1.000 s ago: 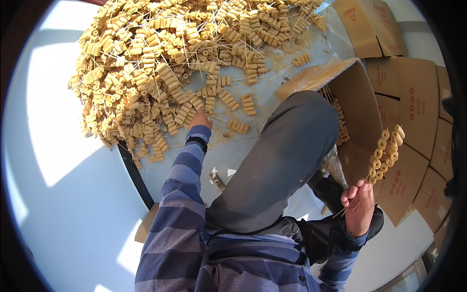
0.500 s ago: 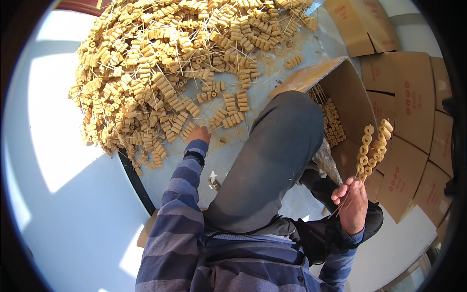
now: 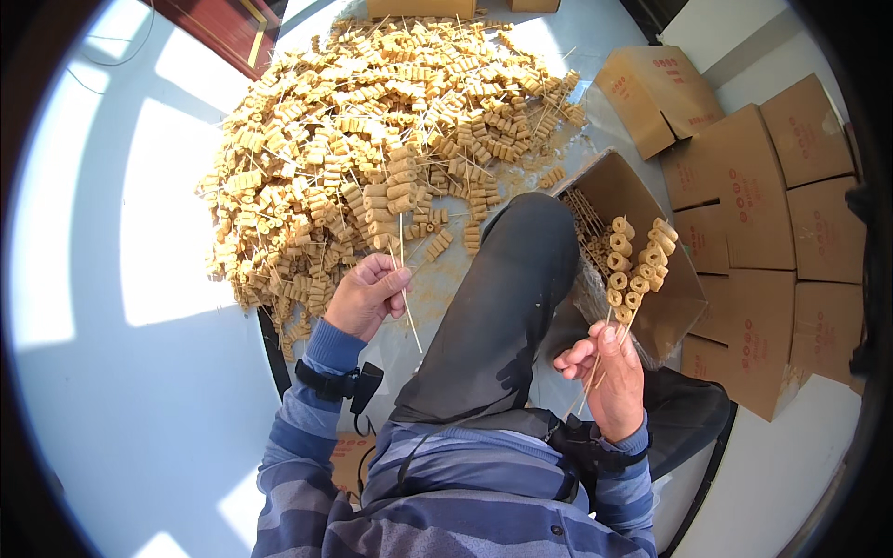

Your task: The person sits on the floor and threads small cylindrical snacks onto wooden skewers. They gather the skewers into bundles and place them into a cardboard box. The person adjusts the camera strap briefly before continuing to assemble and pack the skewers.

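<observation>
My left hand pinches the bare sticks of skewers threaded with tan, ridged rolls. Those skewers point away from me, with the near end of a stick sticking out below my fingers. Over on the right, my right hand grips the sticks of a small bunch of skewers; their hollow tan rolls stand above the fingers, tilted right. Beyond my left hand spreads a large heap of similar skewers. Just behind the right-hand bunch is an open cardboard box with more skewers inside, partly hidden by my knee.
My bent leg lies between the two hands. Brown cardboard boxes line the right side, and another open carton stands at the back. Clear plastic hangs at the near box's edge. Loose crumbs lie beside the heap.
My left hand has come back from the heap's near edge and now holds skewers raised off it. My right hand has shifted left with its bunch. The view has tilted to show more of the background.
</observation>
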`<state>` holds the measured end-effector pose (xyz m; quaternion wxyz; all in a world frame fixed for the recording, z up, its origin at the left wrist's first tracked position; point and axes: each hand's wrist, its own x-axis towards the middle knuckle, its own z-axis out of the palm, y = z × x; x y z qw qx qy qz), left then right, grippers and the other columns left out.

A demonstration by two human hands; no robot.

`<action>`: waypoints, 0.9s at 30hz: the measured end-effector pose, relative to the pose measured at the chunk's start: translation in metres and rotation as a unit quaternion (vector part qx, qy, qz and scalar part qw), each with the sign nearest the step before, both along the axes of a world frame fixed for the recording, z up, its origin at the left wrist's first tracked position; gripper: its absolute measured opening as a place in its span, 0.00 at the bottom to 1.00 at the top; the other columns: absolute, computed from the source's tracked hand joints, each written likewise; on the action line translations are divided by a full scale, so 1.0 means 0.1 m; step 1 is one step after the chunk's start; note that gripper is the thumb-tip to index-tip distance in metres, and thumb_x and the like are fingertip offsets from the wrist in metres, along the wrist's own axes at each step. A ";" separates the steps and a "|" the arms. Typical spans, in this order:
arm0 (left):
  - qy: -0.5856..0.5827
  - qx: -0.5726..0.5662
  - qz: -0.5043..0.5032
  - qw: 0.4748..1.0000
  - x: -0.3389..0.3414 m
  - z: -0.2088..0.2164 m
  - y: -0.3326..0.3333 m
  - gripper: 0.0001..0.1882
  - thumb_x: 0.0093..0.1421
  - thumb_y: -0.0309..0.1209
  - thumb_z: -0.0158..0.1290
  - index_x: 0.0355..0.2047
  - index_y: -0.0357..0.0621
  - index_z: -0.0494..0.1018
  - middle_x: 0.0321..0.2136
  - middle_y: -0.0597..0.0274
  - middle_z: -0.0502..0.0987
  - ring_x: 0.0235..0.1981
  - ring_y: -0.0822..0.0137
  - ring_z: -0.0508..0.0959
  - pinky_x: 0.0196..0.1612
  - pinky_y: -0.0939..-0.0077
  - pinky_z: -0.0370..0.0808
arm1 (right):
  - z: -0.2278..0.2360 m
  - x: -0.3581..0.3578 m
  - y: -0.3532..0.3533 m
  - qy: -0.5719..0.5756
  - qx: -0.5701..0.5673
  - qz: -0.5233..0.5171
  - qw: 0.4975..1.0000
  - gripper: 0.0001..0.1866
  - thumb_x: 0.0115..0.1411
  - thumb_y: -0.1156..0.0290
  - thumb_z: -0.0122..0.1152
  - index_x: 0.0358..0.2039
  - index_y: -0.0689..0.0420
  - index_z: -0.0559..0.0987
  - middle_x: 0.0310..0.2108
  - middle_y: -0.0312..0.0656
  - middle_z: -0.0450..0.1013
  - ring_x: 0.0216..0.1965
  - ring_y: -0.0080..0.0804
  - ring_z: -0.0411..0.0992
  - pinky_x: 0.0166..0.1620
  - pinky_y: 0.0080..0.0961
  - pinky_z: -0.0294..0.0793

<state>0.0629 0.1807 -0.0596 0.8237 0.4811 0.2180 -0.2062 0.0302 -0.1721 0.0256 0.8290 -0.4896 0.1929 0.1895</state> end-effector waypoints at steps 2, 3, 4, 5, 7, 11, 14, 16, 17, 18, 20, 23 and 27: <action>-0.036 -0.069 -0.027 0.997 0.03 0.42 -0.42 0.06 0.66 0.27 0.58 0.38 0.39 0.73 0.30 0.62 0.77 0.23 0.74 0.75 0.28 0.78 0.75 | 0.04 -0.08 0.13 -0.003 0.011 0.003 1.000 0.14 0.75 0.57 0.47 0.46 0.56 0.70 0.35 0.46 0.78 0.41 0.42 0.80 0.45 0.33 0.79; -0.042 -0.086 -0.044 0.994 0.02 0.56 -0.64 0.05 0.66 0.27 0.58 0.37 0.39 0.73 0.31 0.61 0.77 0.24 0.74 0.75 0.28 0.78 0.75 | 0.06 -0.11 0.18 -0.016 0.013 0.011 1.000 0.15 0.75 0.57 0.46 0.46 0.56 0.70 0.38 0.47 0.78 0.43 0.41 0.79 0.48 0.34 0.79; -0.048 -0.103 -0.061 0.992 0.01 0.67 -0.86 0.05 0.66 0.27 0.58 0.37 0.39 0.73 0.31 0.61 0.77 0.24 0.74 0.76 0.28 0.79 0.75 | 0.09 -0.15 0.21 -0.021 0.003 0.016 1.000 0.15 0.75 0.57 0.45 0.47 0.57 0.70 0.40 0.48 0.78 0.44 0.40 0.79 0.49 0.33 0.78; -0.061 -0.113 -0.092 0.987 0.01 0.73 -1.04 0.05 0.67 0.27 0.56 0.39 0.40 0.73 0.32 0.60 0.77 0.26 0.74 0.76 0.29 0.78 0.75 | 0.12 -0.18 0.22 -0.036 -0.004 0.024 0.999 0.16 0.75 0.57 0.45 0.48 0.57 0.70 0.42 0.48 0.77 0.46 0.38 0.78 0.49 0.33 0.78; -0.067 -0.111 -0.120 0.984 -0.05 0.78 -1.36 0.04 0.67 0.27 0.56 0.39 0.40 0.73 0.32 0.60 0.77 0.26 0.74 0.76 0.29 0.78 0.75 | 0.17 -0.25 0.19 -0.035 -0.068 0.058 0.995 0.17 0.76 0.57 0.44 0.48 0.59 0.70 0.45 0.46 0.76 0.48 0.35 0.77 0.50 0.32 0.77; -0.091 -0.070 -0.169 0.979 -0.15 0.73 -1.78 0.05 0.68 0.27 0.56 0.41 0.40 0.74 0.32 0.61 0.78 0.26 0.74 0.75 0.30 0.77 0.75 | 0.19 -0.39 0.03 -0.046 -0.074 0.072 0.994 0.18 0.75 0.57 0.48 0.51 0.60 0.70 0.41 0.40 0.75 0.42 0.27 0.77 0.45 0.24 0.77; -0.106 -0.086 -0.209 0.968 -0.21 0.74 -1.94 0.05 0.68 0.29 0.55 0.41 0.41 0.74 0.32 0.62 0.77 0.26 0.72 0.76 0.30 0.76 0.77 | 0.14 -0.49 -0.12 -0.014 -0.040 0.079 0.996 0.16 0.74 0.60 0.51 0.50 0.59 0.72 0.36 0.36 0.74 0.36 0.23 0.75 0.40 0.20 0.76; -0.100 -0.077 -0.208 0.970 -0.25 0.77 -2.06 0.05 0.69 0.29 0.55 0.40 0.41 0.74 0.31 0.62 0.77 0.25 0.72 0.76 0.28 0.76 0.76 | 0.09 -0.51 -0.15 -0.011 -0.006 0.056 0.998 0.14 0.74 0.62 0.51 0.48 0.60 0.72 0.34 0.35 0.73 0.33 0.21 0.74 0.37 0.19 0.75; -0.098 -0.075 -0.206 0.971 -0.26 0.79 -2.10 0.04 0.69 0.29 0.54 0.40 0.41 0.74 0.31 0.62 0.77 0.24 0.72 0.76 0.28 0.77 0.76 | 0.07 -0.51 -0.17 -0.016 0.014 0.045 0.999 0.13 0.74 0.63 0.51 0.48 0.60 0.73 0.32 0.34 0.72 0.32 0.20 0.73 0.36 0.18 0.74; -0.088 -0.075 -0.250 0.961 -0.23 0.82 -2.08 0.13 0.68 0.34 0.57 0.48 0.41 0.72 0.39 0.59 0.77 0.35 0.68 0.79 0.38 0.72 0.79 | 0.05 -0.53 -0.19 -0.018 0.034 0.023 0.999 0.13 0.74 0.63 0.51 0.47 0.60 0.73 0.31 0.34 0.72 0.31 0.20 0.72 0.35 0.17 0.74; -0.125 -0.088 -0.200 0.968 -0.25 0.88 -2.16 0.23 0.66 0.39 0.60 0.54 0.41 0.68 0.46 0.57 0.75 0.45 0.66 0.78 0.49 0.67 0.76 | 0.05 -0.55 -0.21 -0.020 0.075 -0.020 0.997 0.13 0.73 0.63 0.52 0.45 0.60 0.73 0.30 0.33 0.71 0.29 0.19 0.71 0.34 0.16 0.72; -0.149 -0.119 -0.172 0.966 -0.14 1.00 -2.12 0.39 0.63 0.50 0.60 0.65 0.42 0.59 0.60 0.57 0.69 0.60 0.63 0.70 0.64 0.60 0.66 | 0.09 -0.59 -0.32 -0.013 0.062 -0.015 0.998 0.13 0.73 0.63 0.52 0.46 0.61 0.74 0.29 0.33 0.71 0.29 0.19 0.71 0.34 0.15 0.72; -0.151 -0.095 -0.100 0.979 -0.06 1.02 -2.13 0.32 0.68 0.45 0.55 0.65 0.41 0.61 0.61 0.59 0.71 0.57 0.64 0.74 0.61 0.63 0.70 | 0.08 -0.66 -0.32 0.003 -0.028 0.013 1.000 0.14 0.74 0.64 0.51 0.50 0.62 0.75 0.31 0.34 0.73 0.31 0.21 0.73 0.35 0.17 0.73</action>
